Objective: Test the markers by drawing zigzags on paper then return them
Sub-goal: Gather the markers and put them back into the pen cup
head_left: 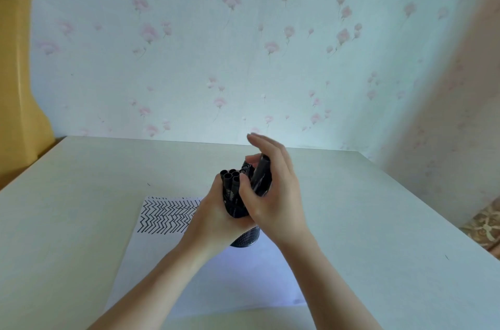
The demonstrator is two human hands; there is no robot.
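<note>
A black mesh pen cup (247, 238) stands on a white sheet of paper (205, 270) in the middle of the table. Several black markers (232, 181) stick up out of it. My left hand (216, 217) wraps around the cup and the marker bundle from the left. My right hand (273, 191) holds one black marker (262, 174) against the bundle with thumb and palm, its fingers stretched upward. Rows of black zigzags (169, 216) cover the paper's far left part.
The pale table (81, 194) reaches to a flowered wall at the back. A yellow piece of furniture (19, 86) stands at the far left. A patterned surface (487, 227) lies past the table's right edge.
</note>
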